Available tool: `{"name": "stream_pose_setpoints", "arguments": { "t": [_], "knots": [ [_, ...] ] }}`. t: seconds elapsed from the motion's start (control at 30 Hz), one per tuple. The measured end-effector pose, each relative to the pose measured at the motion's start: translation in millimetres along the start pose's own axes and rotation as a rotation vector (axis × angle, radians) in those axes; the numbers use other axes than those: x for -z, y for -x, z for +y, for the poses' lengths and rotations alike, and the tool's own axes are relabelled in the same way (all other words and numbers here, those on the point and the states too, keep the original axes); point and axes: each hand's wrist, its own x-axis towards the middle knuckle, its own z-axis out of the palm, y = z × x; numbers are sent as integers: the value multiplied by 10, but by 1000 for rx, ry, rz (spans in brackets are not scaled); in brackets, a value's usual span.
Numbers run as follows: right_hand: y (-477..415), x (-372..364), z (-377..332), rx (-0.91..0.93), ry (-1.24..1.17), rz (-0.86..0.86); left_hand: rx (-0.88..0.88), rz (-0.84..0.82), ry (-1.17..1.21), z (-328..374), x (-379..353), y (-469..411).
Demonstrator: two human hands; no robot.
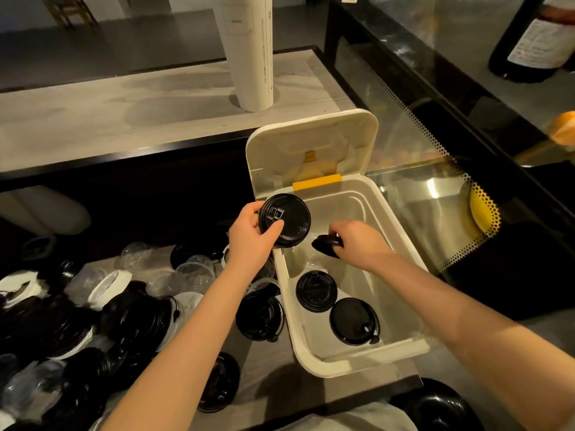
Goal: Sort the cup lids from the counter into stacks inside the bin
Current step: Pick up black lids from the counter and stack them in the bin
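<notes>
My left hand [249, 234] grips a flat black lid [287, 217] at the left rim of the white bin [401, 241], its top face turned toward me. Inside the bin, my right hand [357, 239] holds a smaller black lid [325, 244] edge-on above some clear lids [311, 262] on the bin floor. Two black lids [315, 290] [353, 321] lie side by side in the near part of the bin. A heap of black, white and clear lids [124, 312] covers the counter at the left.
The bin's hinged cover [311, 144] stands open behind it, with a yellow latch [317, 181]. A tall white sleeve of cups [252, 54] stands on the raised shelf. A glass display case [435, 135] runs along the right. A dark bottle [541, 38] stands at the top right.
</notes>
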Motion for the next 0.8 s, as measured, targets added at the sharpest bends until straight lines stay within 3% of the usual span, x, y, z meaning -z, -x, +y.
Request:
{"name": "stream_pose_setpoints", "arguments": {
  "t": [0.1, 0.2, 0.37, 0.53, 0.8],
  "knots": [
    [81, -155, -93, 124, 263, -90, -4, 5, 30, -16, 11, 23],
    [81, -337, -216, 214, 373, -181, -6, 15, 52, -39, 23, 49],
    [119, -523, -282, 239, 328, -290, -8, 25, 76, -70, 58, 87],
    [159, -630, -223, 243, 249, -502, -15, 27, 71, -81, 61, 102],
    [108, -663, -236, 405, 410, -492, -14, 23, 77, -78, 57, 119]
  ]
}}
